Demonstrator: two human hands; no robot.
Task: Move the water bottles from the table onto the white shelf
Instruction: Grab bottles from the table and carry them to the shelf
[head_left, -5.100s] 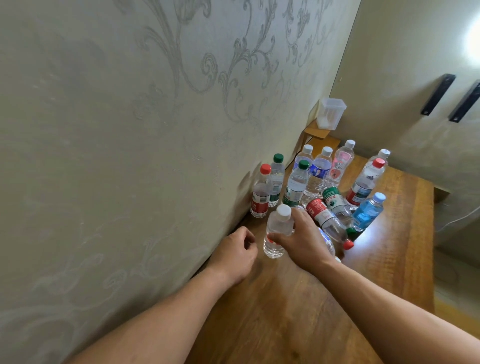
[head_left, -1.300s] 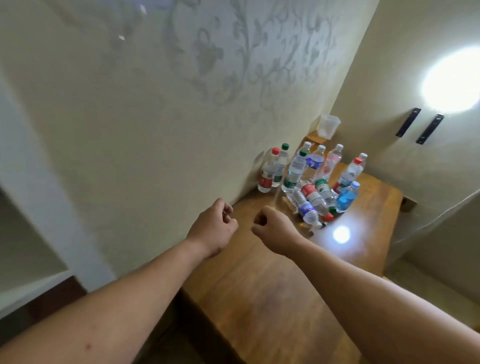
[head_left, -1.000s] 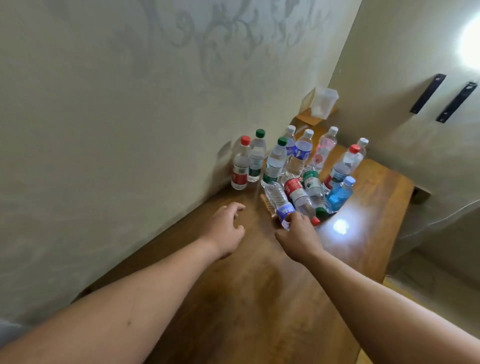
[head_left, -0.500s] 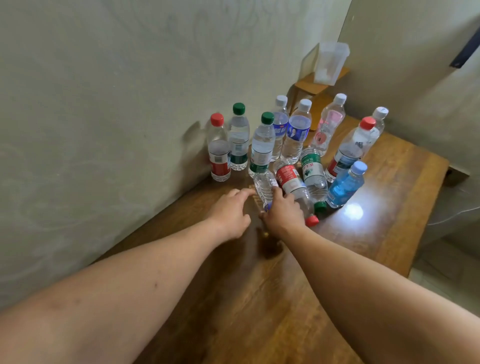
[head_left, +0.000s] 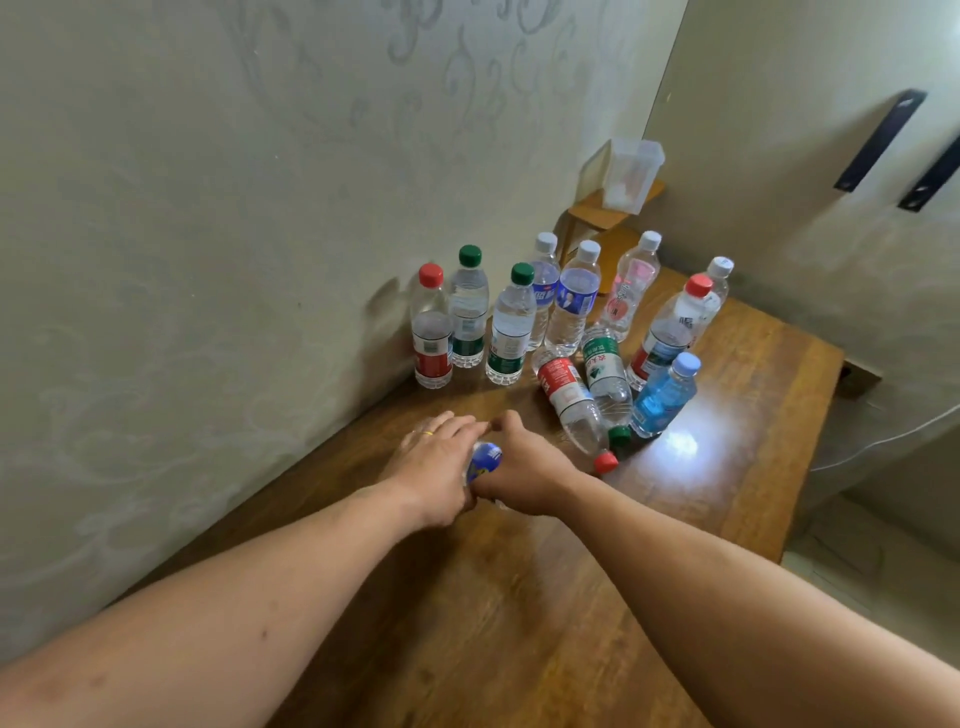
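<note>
A clear bottle with a blue label (head_left: 482, 461) lies between my two hands above the wooden table (head_left: 519, 623). My left hand (head_left: 434, 467) and my right hand (head_left: 524, 467) both close around it, hiding most of it. Beyond them, several water bottles stand against the wall, among them a red-capped one (head_left: 431, 332) and a green-capped one (head_left: 511, 327). Two bottles lie on their sides: a red-label one (head_left: 571, 405) and a green-label one (head_left: 605, 379). A blue-tinted bottle (head_left: 662, 397) stands beside them. The white shelf is out of view.
A patterned wall (head_left: 208, 260) runs along the table's left edge. A clear plastic container (head_left: 631, 174) sits on a small wooden stand in the far corner. The table's right edge drops to the floor (head_left: 857, 571).
Both hands reached into the cluster, took hold of the lying blue-label bottle and pulled it toward me, away from the other bottles. The camera turned back from the shelf side to the table.
</note>
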